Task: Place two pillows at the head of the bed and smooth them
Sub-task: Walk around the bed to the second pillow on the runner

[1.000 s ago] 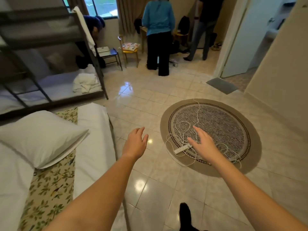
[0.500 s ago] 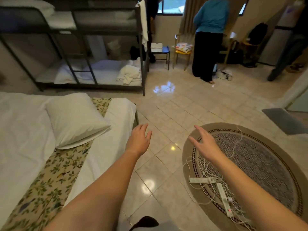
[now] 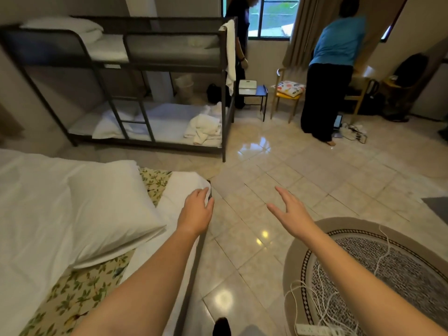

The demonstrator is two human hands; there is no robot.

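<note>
Head view: left hand [image 3: 196, 214] loosely curled, empty, over the bed [image 3: 36, 214] corner. Right hand [image 3: 292, 210] spread wide above floor tiles. One pillow [image 3: 109, 209] lies left, across the floral runner [image 3: 80, 294].

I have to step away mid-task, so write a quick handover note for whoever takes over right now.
Left hand: empty, over the near corner of the bed, fingers at the white cover.
Right hand: open, empty, over the floor tiles.
Pillow: one in view, lying across the floral runner, not held.
Done: nothing placed that I can see.
Left: find the second pillow, set both at the head, smooth them.
</note>
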